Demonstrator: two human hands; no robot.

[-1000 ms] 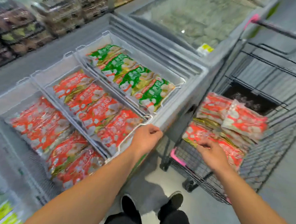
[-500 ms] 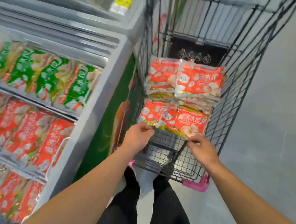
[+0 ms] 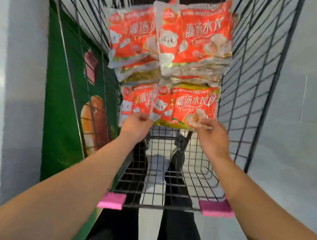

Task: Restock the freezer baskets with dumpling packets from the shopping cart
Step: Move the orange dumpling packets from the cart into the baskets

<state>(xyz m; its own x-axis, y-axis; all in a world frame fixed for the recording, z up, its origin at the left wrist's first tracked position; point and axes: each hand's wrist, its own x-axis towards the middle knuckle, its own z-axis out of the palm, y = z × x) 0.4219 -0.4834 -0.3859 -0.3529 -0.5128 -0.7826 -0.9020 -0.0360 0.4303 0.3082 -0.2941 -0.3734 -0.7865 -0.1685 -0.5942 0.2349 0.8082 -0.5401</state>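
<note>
grey floor (image 3: 291,126) – black trousers (image 3: 177,231) – green fruit-printed panel (image 3: 62,114) at left.

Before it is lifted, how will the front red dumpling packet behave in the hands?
The front red packet is crinkled film, so it probably sags when lifted. Both hands, left and right, pinch its near edge; the glossy film may slip. The lumpy dumplings inside likely shift.

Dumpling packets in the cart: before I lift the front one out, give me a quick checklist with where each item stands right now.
1. Right hand on the front right packet: ok, fingers pinch its near edge.
2. Left hand on the same packet: cannot tell; it may be on the front left packet.
3. Nothing lying on it: ok.
4. Rear stacks steady: cannot tell.
5. Shopping cart open above: ok.
6. Freezer basket space: cannot tell, out of view.
</note>
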